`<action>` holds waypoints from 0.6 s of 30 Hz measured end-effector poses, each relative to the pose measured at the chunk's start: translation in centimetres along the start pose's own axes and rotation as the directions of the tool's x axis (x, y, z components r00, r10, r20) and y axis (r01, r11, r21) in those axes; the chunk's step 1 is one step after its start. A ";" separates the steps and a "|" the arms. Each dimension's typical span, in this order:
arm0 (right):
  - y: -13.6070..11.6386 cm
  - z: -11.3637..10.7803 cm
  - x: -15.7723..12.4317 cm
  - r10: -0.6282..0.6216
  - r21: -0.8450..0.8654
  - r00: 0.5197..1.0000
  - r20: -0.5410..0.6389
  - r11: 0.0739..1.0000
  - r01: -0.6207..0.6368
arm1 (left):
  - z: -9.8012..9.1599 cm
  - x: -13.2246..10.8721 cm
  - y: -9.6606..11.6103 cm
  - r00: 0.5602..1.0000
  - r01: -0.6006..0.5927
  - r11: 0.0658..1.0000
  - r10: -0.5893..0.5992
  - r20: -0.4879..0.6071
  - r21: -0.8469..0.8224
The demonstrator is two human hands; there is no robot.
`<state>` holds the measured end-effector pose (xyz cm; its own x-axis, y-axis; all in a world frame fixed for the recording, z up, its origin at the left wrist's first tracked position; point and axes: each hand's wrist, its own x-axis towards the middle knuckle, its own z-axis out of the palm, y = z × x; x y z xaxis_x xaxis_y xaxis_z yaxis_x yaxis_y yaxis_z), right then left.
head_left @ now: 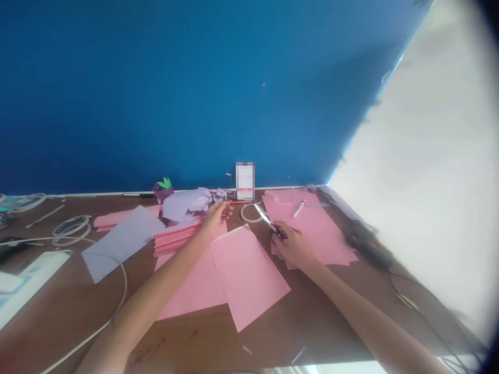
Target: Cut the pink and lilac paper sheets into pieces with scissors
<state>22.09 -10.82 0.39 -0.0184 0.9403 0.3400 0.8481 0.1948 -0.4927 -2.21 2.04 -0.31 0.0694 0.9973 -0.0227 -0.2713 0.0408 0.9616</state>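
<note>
The left hand's fingers (226, 211) are pinched on a thin red strip (241, 202), whose far end lies near the tips of scissors (262, 213); the right hand (290, 243) has its fingers curled round their black handles. A pale ring (242, 213) lies beneath the blades. Crumpled lilac paper (185, 205) and pleated pink paper (175, 238) crowd the left hand, a white marker (299, 208) rests on pink sheets (327, 236) to the right, and a white cable (125, 285) loops across the table (195, 343).

Brown desk (187, 343), pretty cluttered tbh. Pink sheets (249, 275) across middle, pink stack (331, 241) right. Pale sheet (120, 243) on left. Purple pot (165, 194) at back, left of white ring (252, 221). White cable (125, 285) curves across left side, dark corded gadget (368, 244) at right edge.
</note>
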 end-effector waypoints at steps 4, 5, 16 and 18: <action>-0.1 0.0 0.1 -0.009 -0.002 1.000 0.017 1.000 0.009 | -0.1 0.0 0.4 0.982 -0.176 0.972 0.161 0.101 0.153; -0.1 -0.1 0.1 -0.010 -0.005 1.000 0.017 1.000 0.010 | -0.1 0.0 0.5 0.973 -0.219 0.955 0.199 0.112 0.202; 0.4 0.1 0.1 0.033 -0.052 0.999 -0.018 0.998 -0.034 | 1.0 -3.1 1.2 0.822 -0.569 0.370 0.271 0.500 0.735; 0.4 0.1 0.1 0.027 -0.063 0.999 -0.017 0.998 -0.028 | 1.2 -3.8 0.9 0.823 -0.568 0.276 0.220 0.524 0.776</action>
<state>22.38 -10.60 0.14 0.0134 0.9402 0.3403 0.8799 0.1506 -0.4507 -1.59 -1.78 0.99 0.5007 0.7978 0.3361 0.6304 -0.6021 0.4900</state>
